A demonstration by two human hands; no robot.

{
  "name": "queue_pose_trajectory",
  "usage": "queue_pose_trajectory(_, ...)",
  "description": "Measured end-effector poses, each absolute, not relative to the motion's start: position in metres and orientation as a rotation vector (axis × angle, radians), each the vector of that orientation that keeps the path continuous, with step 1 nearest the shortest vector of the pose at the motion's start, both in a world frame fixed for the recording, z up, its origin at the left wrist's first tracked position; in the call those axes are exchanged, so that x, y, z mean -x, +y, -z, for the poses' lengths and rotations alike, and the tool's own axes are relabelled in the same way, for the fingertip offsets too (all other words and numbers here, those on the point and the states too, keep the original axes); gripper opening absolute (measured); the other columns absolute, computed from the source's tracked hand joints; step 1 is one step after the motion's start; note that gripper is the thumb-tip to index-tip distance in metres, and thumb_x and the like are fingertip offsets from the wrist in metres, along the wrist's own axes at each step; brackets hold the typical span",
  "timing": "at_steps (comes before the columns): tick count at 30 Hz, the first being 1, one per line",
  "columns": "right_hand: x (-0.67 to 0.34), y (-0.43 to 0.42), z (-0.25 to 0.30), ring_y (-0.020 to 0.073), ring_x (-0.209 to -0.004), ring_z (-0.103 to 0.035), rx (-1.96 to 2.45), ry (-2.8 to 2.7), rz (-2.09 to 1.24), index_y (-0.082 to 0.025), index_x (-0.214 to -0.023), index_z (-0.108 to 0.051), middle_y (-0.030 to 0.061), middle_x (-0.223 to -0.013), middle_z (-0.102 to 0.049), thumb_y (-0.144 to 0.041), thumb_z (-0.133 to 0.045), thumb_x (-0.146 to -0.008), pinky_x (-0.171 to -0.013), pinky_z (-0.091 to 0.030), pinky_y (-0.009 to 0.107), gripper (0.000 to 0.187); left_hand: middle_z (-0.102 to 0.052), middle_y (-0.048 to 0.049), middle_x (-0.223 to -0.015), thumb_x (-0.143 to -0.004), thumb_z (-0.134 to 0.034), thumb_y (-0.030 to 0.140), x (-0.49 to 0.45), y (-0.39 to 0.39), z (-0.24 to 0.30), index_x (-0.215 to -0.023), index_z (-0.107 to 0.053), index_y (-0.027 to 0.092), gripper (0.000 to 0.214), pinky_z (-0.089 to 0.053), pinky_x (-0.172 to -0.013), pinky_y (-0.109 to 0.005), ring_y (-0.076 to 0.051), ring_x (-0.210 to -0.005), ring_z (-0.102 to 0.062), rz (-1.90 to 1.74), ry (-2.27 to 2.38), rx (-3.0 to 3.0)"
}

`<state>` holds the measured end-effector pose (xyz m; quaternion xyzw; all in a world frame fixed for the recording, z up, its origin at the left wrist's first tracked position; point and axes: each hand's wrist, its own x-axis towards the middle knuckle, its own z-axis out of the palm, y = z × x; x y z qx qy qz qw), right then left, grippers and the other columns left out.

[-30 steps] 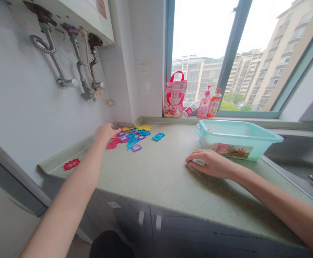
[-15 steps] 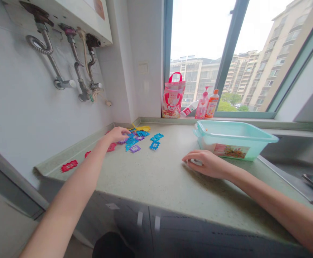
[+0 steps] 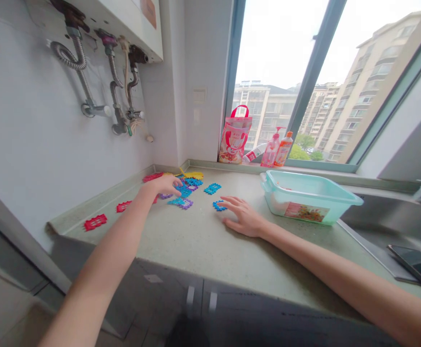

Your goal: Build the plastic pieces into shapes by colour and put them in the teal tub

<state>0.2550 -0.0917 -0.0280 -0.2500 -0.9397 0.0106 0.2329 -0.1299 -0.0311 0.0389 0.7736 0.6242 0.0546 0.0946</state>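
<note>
My left hand [image 3: 165, 185] reaches over a pile of flat, notched plastic building pieces, its fingers curved and apart at the blue pieces [image 3: 186, 191]. Whether its fingertips touch them I cannot tell. Purple pieces [image 3: 187, 204] and a yellow piece [image 3: 195, 176] lie around the pile. My right hand [image 3: 244, 218] rests low over the counter with fingers spread, the fingertips at a single blue piece [image 3: 218, 206] that they partly cover. Behind that one lies another blue piece [image 3: 212, 188]. Red pieces [image 3: 95, 222] are strung out along the left, some partly hidden by my left arm.
A turquoise plastic tub [image 3: 306, 188] stands on the counter [image 3: 196, 246], right of my right hand. Beyond it are a steel sink [image 3: 384, 212] and a phone [image 3: 413, 265]. A pink bag [image 3: 235, 140] and bottles [image 3: 270, 150] line the windowsill. Metal hoses [image 3: 84, 86] hang at left.
My right hand has moved left from near the tub to the single blue piece, and its fingers have spread. My left hand stays at the pile, where some pieces have shifted. The view has tilted slightly.
</note>
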Motion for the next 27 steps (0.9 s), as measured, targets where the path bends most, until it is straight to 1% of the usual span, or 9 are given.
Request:
queue_pose_trajectory(3,-0.208,-0.083,0.024,0.0351,-0.148,-0.044,0.549,-2.660,0.014,-0.023,-0.154,-0.049,0.0159,-0.163,-0.045,-0.028,-0.062,-0.092,-0.120,-0.035,0.061,0.064,-0.065,-0.0099,-0.146,-0.058,-0.088,0.049,0.140,-0.038,-0.045,-0.146,-0.062,0.028,0.094,-0.054,-0.099,-0.029,-0.029,-0.125,-0.066,-0.054,1.778,-2.212)
queue_pose_trajectory(5,-0.177,-0.080,0.023,0.0328,-0.149,-0.043,0.479,-2.703,0.036,-0.020,-0.156,-0.046,0.0147,-0.163,-0.046,-0.020,-0.058,-0.090,-0.122,-0.033,0.056,0.067,-0.062,-0.0086,-0.150,-0.055,-0.090,0.052,0.142,-0.040,-0.047,-0.147,-0.060,0.029,0.099,-0.053,-0.102,-0.030,-0.030,-0.128,-0.064,-0.029,1.760,-2.215)
queue_pose_trajectory(9,-0.144,-0.082,0.024,0.0318,-0.142,-0.052,0.514,-2.718,0.062,-0.017,-0.144,-0.060,0.0129,-0.146,-0.064,-0.012,-0.053,-0.089,-0.119,-0.037,0.052,0.055,-0.065,-0.0069,-0.147,-0.065,-0.084,0.057,0.140,-0.037,-0.042,-0.143,-0.064,0.027,0.086,-0.052,-0.103,-0.030,-0.029,-0.128,-0.064,-0.044,1.782,-2.257)
queue_pose_trajectory(14,-0.155,-0.107,0.021,0.0251,-0.114,-0.067,0.493,-2.656,0.097,-0.019,-0.123,-0.071,0.0108,-0.116,-0.077,-0.011,-0.057,-0.089,-0.106,-0.046,0.043,0.038,-0.061,-0.0052,-0.151,-0.074,-0.077,0.046,0.134,-0.031,-0.030,-0.141,-0.066,0.026,0.070,-0.047,-0.111,-0.029,-0.027,-0.132,-0.062,-0.153,1.799,-2.366)
queue_pose_trajectory(16,-0.161,-0.118,0.018,0.0235,-0.114,-0.066,0.374,-2.680,0.078,-0.021,-0.127,-0.070,0.0091,-0.119,-0.077,-0.010,-0.057,-0.089,-0.105,-0.047,0.041,0.041,-0.060,-0.0043,-0.152,-0.077,-0.074,0.046,0.129,-0.029,-0.027,-0.141,-0.065,0.027,0.068,-0.046,-0.112,-0.030,-0.027,-0.133,-0.061,-0.189,1.789,-2.402)
queue_pose_trajectory(18,-0.165,-0.123,0.017,0.0230,-0.126,-0.062,0.224,-2.687,0.060,-0.024,-0.135,-0.066,0.0077,-0.134,-0.072,-0.011,-0.056,-0.090,-0.110,-0.044,0.041,0.049,-0.062,-0.0046,-0.150,-0.078,-0.072,0.047,0.125,-0.029,-0.027,-0.138,-0.068,0.027,0.063,-0.046,-0.112,-0.030,-0.028,-0.133,-0.061,-0.184,1.788,-2.430)
queue_pose_trajectory(21,-0.170,-0.112,0.017,0.0245,-0.138,-0.053,0.207,-2.618,0.096,-0.023,-0.140,-0.063,0.0092,-0.149,-0.062,-0.017,-0.056,-0.094,-0.117,-0.039,0.045,0.047,-0.069,-0.0067,-0.141,-0.075,-0.074,0.054,0.119,-0.031,-0.030,-0.131,-0.073,0.026,0.062,-0.050,-0.105,-0.029,-0.029,-0.126,-0.066,-0.178,1.802,-2.437)
queue_pose_trajectory(25,-0.185,-0.077,0.022,0.0293,-0.136,-0.054,0.450,-2.534,0.175,-0.019,-0.141,-0.063,0.0127,-0.147,-0.063,-0.022,-0.060,-0.095,-0.116,-0.040,0.050,0.046,-0.078,-0.0075,-0.115,-0.067,-0.080,0.063,0.104,-0.038,-0.034,-0.119,-0.078,0.024,0.066,-0.054,-0.081,-0.027,-0.026,-0.100,-0.073,-0.169,1.815,-2.403)
queue_pose_trajectory(27,-0.193,-0.062,0.025,0.0304,-0.135,-0.056,0.569,-2.514,0.168,-0.018,-0.143,-0.061,0.0137,-0.145,-0.065,-0.027,-0.059,-0.098,-0.115,-0.041,0.051,0.046,-0.080,-0.0058,-0.102,-0.068,-0.080,0.062,0.091,-0.043,-0.035,-0.113,-0.080,0.023,0.059,-0.052,-0.072,-0.026,-0.023,-0.090,-0.073,-0.179,1.704,-2.417)
